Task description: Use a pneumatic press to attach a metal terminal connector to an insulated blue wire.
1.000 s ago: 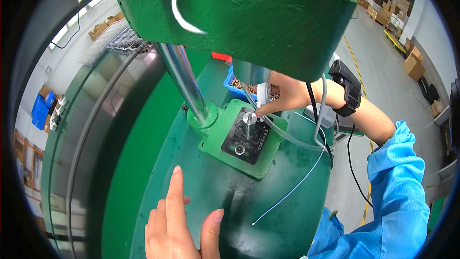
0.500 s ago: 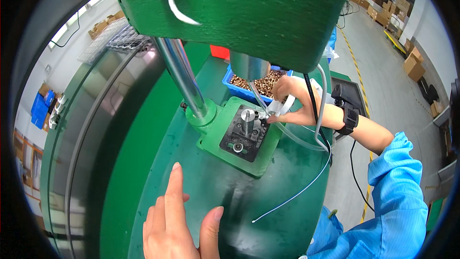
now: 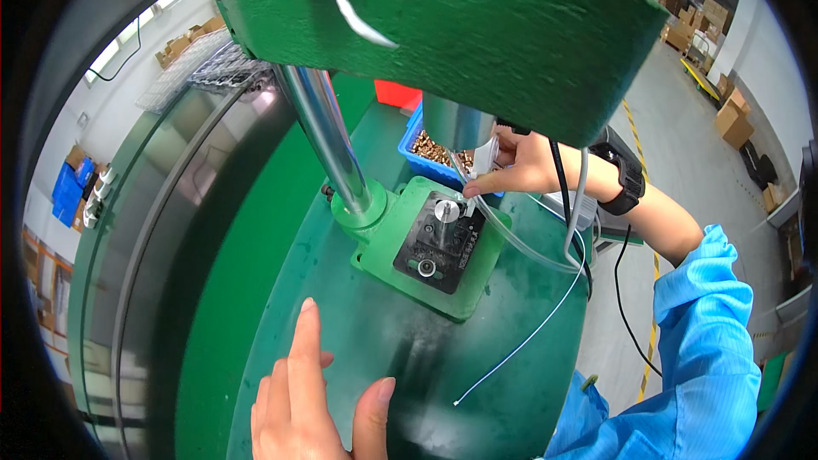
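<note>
My right hand [image 3: 524,169] is closed, thumb and fingers pinched on a small white plastic piece [image 3: 485,156], in front of a blue bin [image 3: 443,172] of small brass-coloured parts [image 3: 429,149]. Clear tubing [image 3: 520,241] runs beside the thumb. Just left of it, a round metal post [image 3: 446,211] stands on the black plate [image 3: 440,247] of a green press base [image 3: 464,307]. The press's metal ram [image 3: 456,123] hangs above, partly hiding the bin. My left hand [image 3: 307,400] is open and empty, fingers apart, over the green tabletop at the lower left.
The green press head [image 3: 452,43] and its steel column [image 3: 326,132] stand over the table. A thin white cable [image 3: 528,341] lies across the tabletop's right part. Black and grey cables hang near my right wrist. A red bin [image 3: 394,94] sits behind the column.
My right hand has turned and shifted slightly toward the blue bin, still pinching the white piece. The press head appears larger and farther right as the view shifts. My left hand barely moves.
</note>
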Demonstrator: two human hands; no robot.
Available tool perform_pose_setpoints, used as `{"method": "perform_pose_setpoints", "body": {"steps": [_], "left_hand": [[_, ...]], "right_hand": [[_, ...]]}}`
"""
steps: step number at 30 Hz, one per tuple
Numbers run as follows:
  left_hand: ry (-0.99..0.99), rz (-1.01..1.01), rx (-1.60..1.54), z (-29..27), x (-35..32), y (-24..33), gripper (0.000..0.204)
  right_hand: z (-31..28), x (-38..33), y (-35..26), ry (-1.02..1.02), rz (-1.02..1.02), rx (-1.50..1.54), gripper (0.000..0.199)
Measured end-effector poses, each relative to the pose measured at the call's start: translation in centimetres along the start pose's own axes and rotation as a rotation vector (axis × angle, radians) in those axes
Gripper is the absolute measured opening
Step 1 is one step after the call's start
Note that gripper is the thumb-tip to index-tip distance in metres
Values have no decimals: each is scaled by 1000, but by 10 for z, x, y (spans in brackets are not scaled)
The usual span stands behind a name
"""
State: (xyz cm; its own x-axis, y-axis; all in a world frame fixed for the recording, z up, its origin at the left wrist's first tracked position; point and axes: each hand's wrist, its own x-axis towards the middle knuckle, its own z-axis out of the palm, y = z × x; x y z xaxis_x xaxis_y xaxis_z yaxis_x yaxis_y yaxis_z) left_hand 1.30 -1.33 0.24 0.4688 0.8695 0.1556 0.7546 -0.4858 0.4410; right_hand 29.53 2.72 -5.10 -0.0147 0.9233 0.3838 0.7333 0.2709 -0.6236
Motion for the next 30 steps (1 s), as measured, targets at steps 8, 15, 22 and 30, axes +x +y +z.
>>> {"method": "perform_pose_setpoints", "body": {"steps": [8, 15, 22, 30], "left_hand": [[-66, -99, -50, 5, 1, -9, 62], [-74, -102, -45, 6, 2, -5, 62], [-24, -11, 7, 2, 2, 3, 46], [-28, 16, 47, 3, 2, 4, 45]], "right_hand": [[6, 0, 10, -83, 11, 41, 52], [4, 6, 7, -179, -175, -112, 40], [7, 1, 14, -171, -207, -221, 56], [14, -27, 17, 58, -145, -162, 36]]}}
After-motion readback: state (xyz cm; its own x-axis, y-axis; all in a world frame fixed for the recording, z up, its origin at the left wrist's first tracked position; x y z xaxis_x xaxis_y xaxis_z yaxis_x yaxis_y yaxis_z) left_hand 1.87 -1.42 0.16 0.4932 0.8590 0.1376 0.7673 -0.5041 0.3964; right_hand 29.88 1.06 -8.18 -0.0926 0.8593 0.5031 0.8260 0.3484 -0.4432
